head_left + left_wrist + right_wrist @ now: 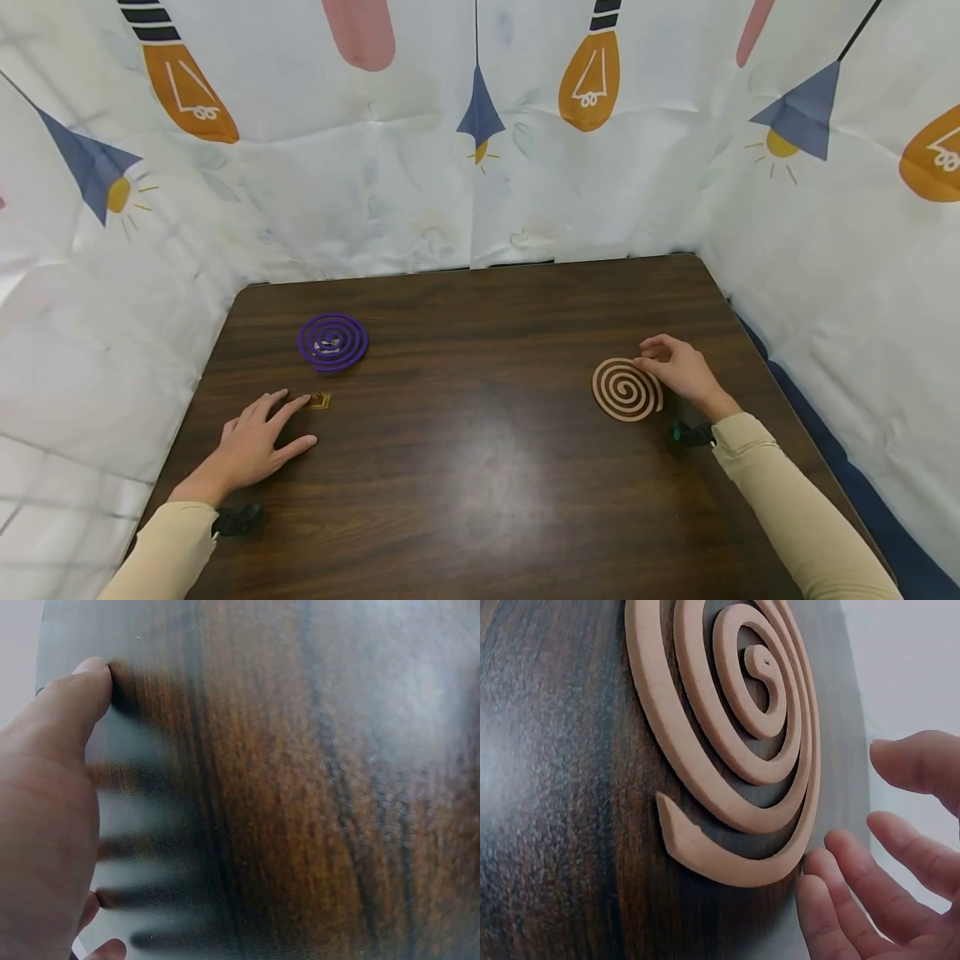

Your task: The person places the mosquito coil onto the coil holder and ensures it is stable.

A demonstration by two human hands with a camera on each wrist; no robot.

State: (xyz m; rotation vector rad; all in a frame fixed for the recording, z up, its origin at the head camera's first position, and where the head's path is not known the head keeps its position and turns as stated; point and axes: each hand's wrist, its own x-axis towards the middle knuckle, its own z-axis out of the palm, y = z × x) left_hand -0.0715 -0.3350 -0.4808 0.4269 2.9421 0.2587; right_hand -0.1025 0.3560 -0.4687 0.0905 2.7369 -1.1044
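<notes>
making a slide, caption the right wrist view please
Right hand at the edge of a tan spiral on a dark tabletop.

The head camera looks forward and down across the table (465, 342) from above its near side; the left wrist camera faces that table closely past the left hand (253, 440); the right wrist camera looks closely at the tan spiral (739, 699) and right hand (681, 373), which the head view shares

Your bare left hand (49, 817) along the left side, thumb (91, 686) stretched upward, two fingertips (109, 949) showing low beside the palm, glossy dark brown wood-grain surface (285, 825) filling most of your view, blurred dark streaks (161, 895) near your hand, whitish glare (420, 712) at upper right
</notes>
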